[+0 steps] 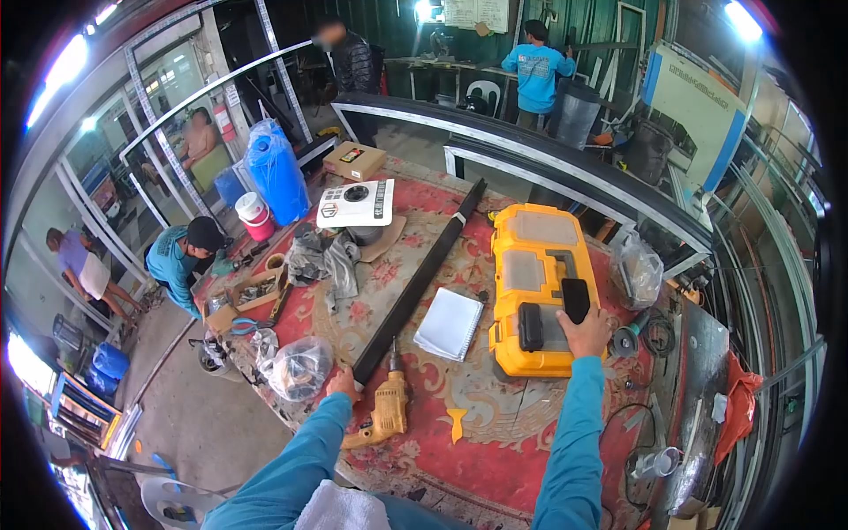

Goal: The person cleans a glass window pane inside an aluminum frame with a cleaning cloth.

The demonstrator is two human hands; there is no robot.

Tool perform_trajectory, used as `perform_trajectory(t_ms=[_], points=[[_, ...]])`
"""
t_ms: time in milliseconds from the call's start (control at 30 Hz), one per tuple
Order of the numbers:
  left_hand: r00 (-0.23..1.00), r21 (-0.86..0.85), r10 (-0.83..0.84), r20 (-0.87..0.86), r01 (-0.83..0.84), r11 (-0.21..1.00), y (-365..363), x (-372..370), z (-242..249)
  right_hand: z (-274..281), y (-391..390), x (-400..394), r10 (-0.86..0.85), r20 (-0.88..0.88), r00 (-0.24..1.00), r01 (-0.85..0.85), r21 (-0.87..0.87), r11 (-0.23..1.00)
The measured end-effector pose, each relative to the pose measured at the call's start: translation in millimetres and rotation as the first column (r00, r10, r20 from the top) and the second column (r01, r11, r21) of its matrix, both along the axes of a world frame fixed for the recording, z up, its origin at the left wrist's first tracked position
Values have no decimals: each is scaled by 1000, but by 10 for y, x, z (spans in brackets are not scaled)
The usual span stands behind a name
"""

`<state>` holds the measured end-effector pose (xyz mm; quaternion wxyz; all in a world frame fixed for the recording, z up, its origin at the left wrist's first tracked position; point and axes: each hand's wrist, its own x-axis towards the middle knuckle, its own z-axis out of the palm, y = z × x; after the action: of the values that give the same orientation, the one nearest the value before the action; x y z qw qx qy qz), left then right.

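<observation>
A long black metal profile (pixel 420 283) lies diagonally across the carpeted table (pixel 495 424). My left hand (pixel 343 385) is closed around its near end. Just right of that hand, a yellow power drill (pixel 389 408) rests on its side with the bit pointing away. My right hand (pixel 586 336) grips the lower part of a black phone (pixel 576 299), over a yellow toolbox (pixel 539 231) with a black handle. Between the two hands lie a white spiral notebook (pixel 448 324) and, nearer me, a small yellow scraper (pixel 457 424).
Left on the table are a clear plastic bag (pixel 300 367), grey cloth (pixel 309 258) and a parts box (pixel 256 296). Blue jug (pixel 276 172), cooler (pixel 254 216) and carton (pixel 354 161) stand farther back. Black frames (pixel 521 163) border the far side. A person (pixel 177 261) bends at the left.
</observation>
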<state>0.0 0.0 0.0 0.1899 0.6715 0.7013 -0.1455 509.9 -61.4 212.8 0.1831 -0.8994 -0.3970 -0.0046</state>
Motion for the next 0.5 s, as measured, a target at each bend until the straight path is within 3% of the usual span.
perform_trajectory(t_ms=[100, 167, 200, 267, 333, 367, 400, 433, 467, 500], points=[[996, 76, -28, 89, 21, 997, 174, -13, 137, -75, -52, 162, 55, -4, 998, -53, 211, 976], [969, 88, 3, 248, -25, 996, 113, -93, 403, 4, -335, 113, 63, 162, 985, -131, 448, 884], [944, 65, 36, 328, -61, 996, 105, -169, 530, 91, -525, 33, 45, 156, 987, -111, 447, 888], [922, 3, 35, 385, -40, 999, 61, -280, 903, 246, -872, -283, 78, 76, 994, -109, 707, 698], [894, -100, 84, 440, -44, 994, -110, -361, 1410, 112, -1123, -722, 202, -159, 966, 4, 795, 607], [830, -152, 146, 538, -75, 985, -221, -435, 1549, -37, -1171, -988, 353, -267, 897, 55, 859, 509], [784, -235, 196, 589, -66, 970, -313, -597, 1593, -145, -1227, -1262, 518, -413, 749, 89, 838, 538], [674, -322, 244, 697, -9, 947, -456, -752, 1657, -190, -1285, -1540, 608, -624, 491, 132, 743, 656], [680, -279, 197, 706, 11, 960, -656, -802, 1869, -478, -1256, -1722, 624, -760, 181, 92, 645, 759], [562, -421, 313, 766, 69, 905, -806, -970, 1898, -695, -1202, -2019, 609, -742, -278, 186, 581, 792]])
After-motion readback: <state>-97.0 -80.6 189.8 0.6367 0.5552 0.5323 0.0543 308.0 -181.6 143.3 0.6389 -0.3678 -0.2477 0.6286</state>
